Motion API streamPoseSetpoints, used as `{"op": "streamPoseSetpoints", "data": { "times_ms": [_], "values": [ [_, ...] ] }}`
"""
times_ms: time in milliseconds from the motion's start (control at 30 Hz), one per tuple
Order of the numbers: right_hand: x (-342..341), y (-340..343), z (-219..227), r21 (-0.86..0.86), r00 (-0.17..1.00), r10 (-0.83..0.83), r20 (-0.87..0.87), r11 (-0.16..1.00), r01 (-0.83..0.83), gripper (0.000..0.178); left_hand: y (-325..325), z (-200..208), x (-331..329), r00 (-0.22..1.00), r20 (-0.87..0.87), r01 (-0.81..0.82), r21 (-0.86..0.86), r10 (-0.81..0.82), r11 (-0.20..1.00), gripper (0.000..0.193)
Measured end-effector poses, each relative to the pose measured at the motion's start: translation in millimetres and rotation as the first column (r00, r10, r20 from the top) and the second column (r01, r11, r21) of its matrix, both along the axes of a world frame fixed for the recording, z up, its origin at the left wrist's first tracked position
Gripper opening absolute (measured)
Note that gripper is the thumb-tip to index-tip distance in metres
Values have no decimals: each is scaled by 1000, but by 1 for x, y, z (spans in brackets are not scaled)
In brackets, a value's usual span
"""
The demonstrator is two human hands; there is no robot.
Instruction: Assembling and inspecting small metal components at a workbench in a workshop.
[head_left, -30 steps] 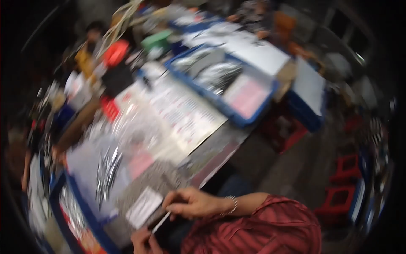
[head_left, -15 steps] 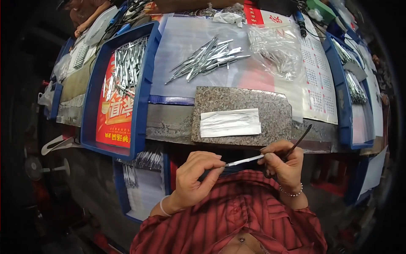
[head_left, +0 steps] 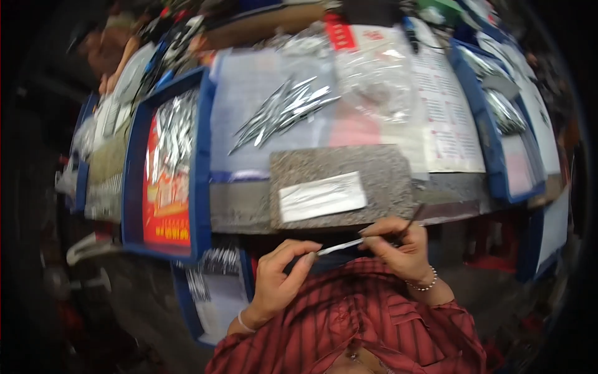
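A slim silver metal rod (head_left: pixel 341 247) stretches between my two hands, in front of my red striped shirt. My left hand (head_left: pixel 281 274) pinches its left end between thumb and fingertips. The right end sits in the closed fingers of my right hand (head_left: pixel 398 249). A thin dark stick (head_left: pixel 417 215), its kind unclear, also pokes up out of that hand. Just beyond lies a speckled stone slab (head_left: pixel 386 171) bearing a flat white folded cloth or paper (head_left: pixel 322 196). Farther back, a loose pile of similar silver rods (head_left: pixel 280 115) rests on a plastic-covered sheet.
To the left stands a blue tray (head_left: pixel 202 156) with more rods; another blue tray (head_left: pixel 495 156) with rods stands at right. Clear plastic bags (head_left: pixel 380 87) lie behind the slab. A lower blue bin (head_left: pixel 215 311) sits below the table edge. Another person's arm (head_left: pixel 121 65) shows far left.
The whole view has shifted and tilted, with some blur. Both hands keep hold of the rod, and the dark stick stays in my right hand.
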State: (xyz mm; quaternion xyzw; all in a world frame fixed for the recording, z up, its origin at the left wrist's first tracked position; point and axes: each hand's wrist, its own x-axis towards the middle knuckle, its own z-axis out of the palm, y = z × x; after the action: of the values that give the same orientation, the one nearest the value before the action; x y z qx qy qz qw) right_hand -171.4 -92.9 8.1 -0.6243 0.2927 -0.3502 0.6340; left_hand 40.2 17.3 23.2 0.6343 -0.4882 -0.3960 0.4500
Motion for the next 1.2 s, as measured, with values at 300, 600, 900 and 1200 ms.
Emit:
{"op": "streamPoseSetpoints", "data": {
  "times_ms": [300, 600, 900, 1200],
  "values": [
    [-26, 11, -15, -183, 975, 40, 217, 983, 1, 15, -3, 17, -43, 996, 56, 68, 142, -76, 988, 13],
    [-73, 22, -15, -179, 883, -59, 465, 971, 159, 13, -7, 10, -74, 970, -18, 241, 137, -241, 961, 19],
    [-86, 20, -13, -102, 832, -83, 548, 981, 165, 12, -19, 5, -76, 899, 305, 305, 74, -313, 949, 21],
    [-64, 16, -10, -72, 925, -61, 376, 993, 95, 12, -4, 20, -82, 985, 104, 138, 24, -139, 990, 13]
  ]
}}
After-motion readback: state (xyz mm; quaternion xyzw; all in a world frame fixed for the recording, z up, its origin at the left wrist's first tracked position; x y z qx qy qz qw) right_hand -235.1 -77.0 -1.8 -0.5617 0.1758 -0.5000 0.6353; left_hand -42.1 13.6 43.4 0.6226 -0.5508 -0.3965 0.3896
